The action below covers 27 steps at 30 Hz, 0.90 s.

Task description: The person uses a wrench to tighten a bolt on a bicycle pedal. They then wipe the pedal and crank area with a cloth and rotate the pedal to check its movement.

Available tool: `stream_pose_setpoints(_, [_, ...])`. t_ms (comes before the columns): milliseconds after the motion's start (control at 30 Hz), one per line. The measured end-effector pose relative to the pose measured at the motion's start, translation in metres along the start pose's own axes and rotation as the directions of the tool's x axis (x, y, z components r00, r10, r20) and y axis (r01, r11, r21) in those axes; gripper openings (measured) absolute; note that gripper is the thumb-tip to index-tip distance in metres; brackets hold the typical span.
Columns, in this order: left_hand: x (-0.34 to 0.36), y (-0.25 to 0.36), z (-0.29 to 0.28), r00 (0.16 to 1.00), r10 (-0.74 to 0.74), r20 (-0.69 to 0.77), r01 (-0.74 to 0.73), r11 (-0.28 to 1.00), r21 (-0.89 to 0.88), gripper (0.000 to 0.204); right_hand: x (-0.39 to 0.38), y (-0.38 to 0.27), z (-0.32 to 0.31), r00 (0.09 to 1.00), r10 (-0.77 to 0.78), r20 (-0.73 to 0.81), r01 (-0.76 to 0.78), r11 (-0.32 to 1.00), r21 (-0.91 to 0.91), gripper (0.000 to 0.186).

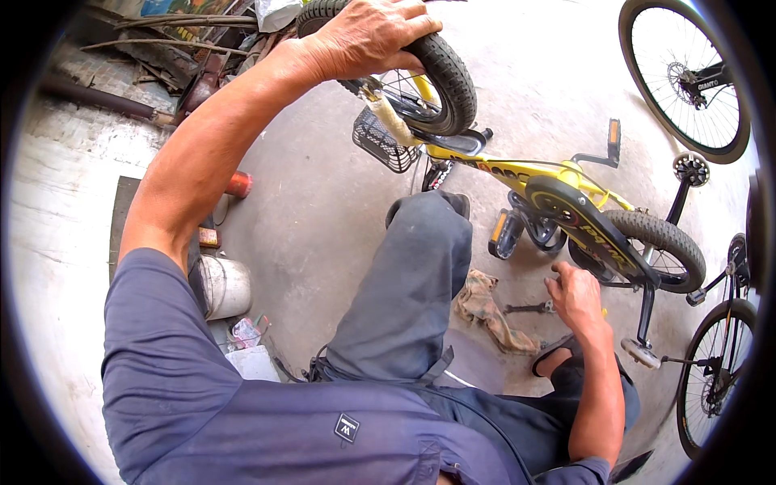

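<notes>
A small yellow child's bicycle [505,167] stands in front of me and seems to be turned upside down. My left hand [376,36] is closed over the tyre of its front wheel [453,85]. Below that wheel sits a black wire basket [380,141]. My right hand [577,297] is beside the black chain guard [578,217], fingers loosely bent, thumb and forefinger apart, with nothing visible between them. Near it on the floor are a dark metal tool [527,308] and a stained rag [481,303]. The rear wheel [667,250] is to the right of the guard.
Larger bicycle wheels stand at the upper right [687,81] and lower right [715,376]. To my left are a white bucket [226,287] and a red can [239,184]. Sticks and scrap [174,48] are heaped at the upper left. My knee [432,234] rises between my arms.
</notes>
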<state>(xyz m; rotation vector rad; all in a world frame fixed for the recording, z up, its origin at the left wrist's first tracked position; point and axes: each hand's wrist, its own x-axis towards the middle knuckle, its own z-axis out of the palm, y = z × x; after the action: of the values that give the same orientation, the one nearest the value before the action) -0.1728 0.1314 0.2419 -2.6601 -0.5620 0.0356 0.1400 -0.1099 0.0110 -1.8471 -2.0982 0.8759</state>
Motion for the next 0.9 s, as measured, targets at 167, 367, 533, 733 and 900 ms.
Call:
stream_pose_setpoints(167, [0.005, 0.005, 0.007, 0.999, 0.046, -0.026, -0.046, 0.999, 0.023, 0.051, -0.001, 0.004, -0.003, 1.000, -0.009, -0.019, 0.009, 1.000, 0.001, 0.024])
stream_pose_setpoints(367, [0.018, 0.017, 0.001, 0.992, -0.007, 0.126, 0.003, 1.000, 0.026, 0.047, -0.001, 0.005, -0.008, 0.999, -0.012, -0.030, 0.012, 1.000, -0.001, 0.024])
stream_pose_setpoints(533, [0.027, 0.011, -0.010, 0.972, -0.114, 0.207, 0.161, 0.961, -0.225, 0.037, -0.003, 0.004, -0.012, 1.000, 0.011, -0.028, -0.011, 1.000, 0.005, 0.024])
stream_pose_setpoints(733, [0.010, -0.064, -0.014, 0.911, -0.258, 0.322, 0.272, 0.962, 0.003, 0.044, 0.001, 0.003, -0.003, 1.000, -0.023, -0.003, 0.023, 0.999, 0.022, 0.024])
stream_pose_setpoints(900, [0.031, -0.046, -0.038, 0.588, -0.549, 0.594, 0.739, 0.662, -0.120, 0.069, 0.000, 0.008, -0.007, 1.000, 0.019, 0.022, -0.018, 1.000, -0.015, 0.025])
